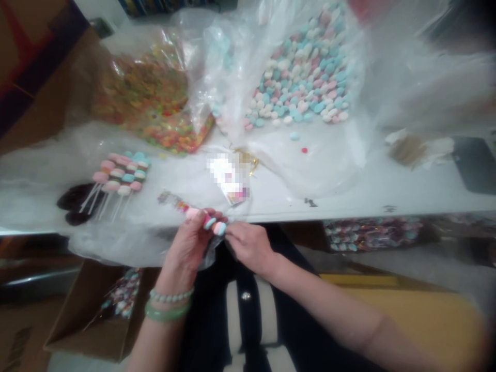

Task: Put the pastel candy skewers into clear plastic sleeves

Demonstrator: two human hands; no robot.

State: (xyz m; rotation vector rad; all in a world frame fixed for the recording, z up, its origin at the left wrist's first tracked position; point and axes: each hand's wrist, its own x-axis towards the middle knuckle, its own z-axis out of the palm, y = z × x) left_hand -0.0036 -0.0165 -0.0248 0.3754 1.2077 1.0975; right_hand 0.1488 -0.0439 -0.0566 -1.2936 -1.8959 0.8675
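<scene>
My left hand (186,248) is shut around a short stick threaded with pink, white and blue pastel candies (211,223). My right hand (248,246) pinches the candies at the stick's end. A printed clear wrapper (169,198) extends up and left from my left hand. On the table's plastic sheet (46,181), several finished candy sticks (121,173) lie to the left. A large heap of pastel candies (306,77) sits farther ahead, and a bag of small multicoloured candies (147,98) lies to its left.
A blurred-out label card (228,178) and gold ties (246,160) lie ahead of my hands. An open cardboard box (89,320) holding wrapped sticks stands below the table's left, with more wrapped sticks (372,233) beneath its right side. Dark lumps (75,201) lie at the left.
</scene>
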